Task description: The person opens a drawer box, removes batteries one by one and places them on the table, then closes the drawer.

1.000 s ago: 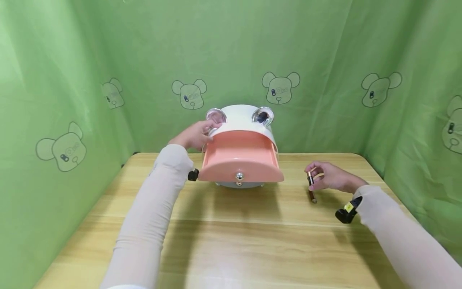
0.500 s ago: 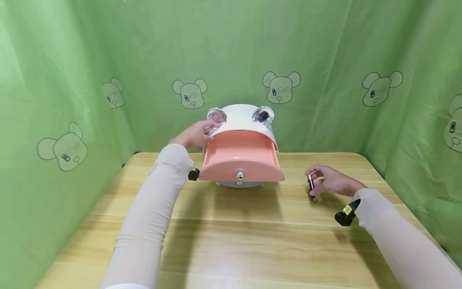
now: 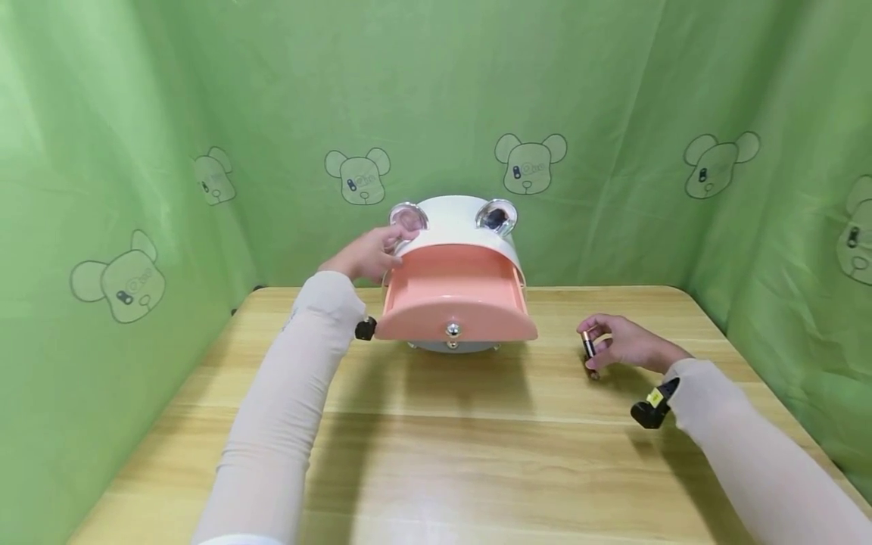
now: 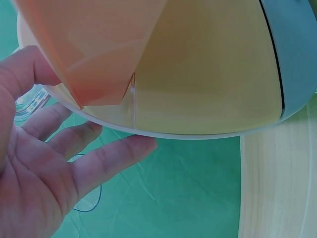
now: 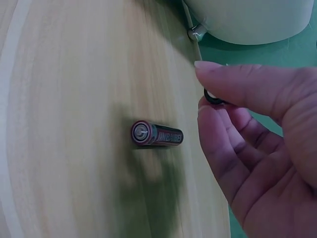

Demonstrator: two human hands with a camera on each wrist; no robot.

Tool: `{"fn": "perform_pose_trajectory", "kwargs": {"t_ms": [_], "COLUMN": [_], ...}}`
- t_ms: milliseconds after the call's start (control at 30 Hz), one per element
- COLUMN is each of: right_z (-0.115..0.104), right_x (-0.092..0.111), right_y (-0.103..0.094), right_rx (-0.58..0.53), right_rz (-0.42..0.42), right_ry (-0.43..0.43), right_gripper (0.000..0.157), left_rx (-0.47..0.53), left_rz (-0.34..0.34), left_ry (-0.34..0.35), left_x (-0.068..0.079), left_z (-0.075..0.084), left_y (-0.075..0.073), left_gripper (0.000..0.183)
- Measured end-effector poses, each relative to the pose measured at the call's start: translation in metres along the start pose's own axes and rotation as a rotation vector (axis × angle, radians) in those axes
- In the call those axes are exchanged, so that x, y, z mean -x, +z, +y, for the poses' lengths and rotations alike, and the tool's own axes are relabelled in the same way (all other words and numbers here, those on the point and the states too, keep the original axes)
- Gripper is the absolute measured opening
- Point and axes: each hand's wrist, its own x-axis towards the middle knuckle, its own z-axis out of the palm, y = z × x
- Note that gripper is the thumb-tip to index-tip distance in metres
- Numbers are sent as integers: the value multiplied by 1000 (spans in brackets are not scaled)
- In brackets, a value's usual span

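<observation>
My right hand (image 3: 625, 342) pinches a small copper-topped battery (image 3: 588, 343) between thumb and fingers, above the table at right. In the right wrist view only its dark end shows between the fingertips. A second battery (image 5: 157, 134) lies on the wood below that hand. At the back centre stands a white drawer box (image 3: 455, 216) with two shiny round ears. Its upper pink drawer (image 3: 455, 322) is pulled out, with nothing seen inside. My left hand (image 3: 368, 253) holds the box's left edge below the ear, thumb at the front rim and fingers along the outside (image 4: 111, 161).
The wooden table (image 3: 436, 454) reaches back to a green curtain (image 3: 436, 98) printed with bear heads, which also encloses both sides. A silver knob (image 3: 453, 330) sticks out from the drawer front. Black wrist cameras (image 3: 650, 412) hang below the sleeves.
My right hand has shifted slightly, and the pinched battery has changed its tilt a little. The left hand, box and open drawer stay the same.
</observation>
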Motion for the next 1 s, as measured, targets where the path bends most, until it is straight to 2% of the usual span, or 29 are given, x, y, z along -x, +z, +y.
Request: {"fn": "perform_pose_trajectory", "kwargs": {"t_ms": [367, 567, 1000], "right_z": [8, 7, 7], "right_x": [-4, -3, -3], "right_y": [4, 6, 9], "right_rx": [43, 45, 170], "right_rz": [24, 31, 59], "right_ry": [-24, 4, 9], "right_gripper": [70, 68, 65], "left_rx": [-18, -9, -14], "left_rz": [6, 6, 9], "left_ry": [-23, -20, 14], "left_x": [0, 0, 1], "left_z": [2, 2, 1], "left_y": [1, 1, 1], "left_gripper": [57, 57, 55]}}
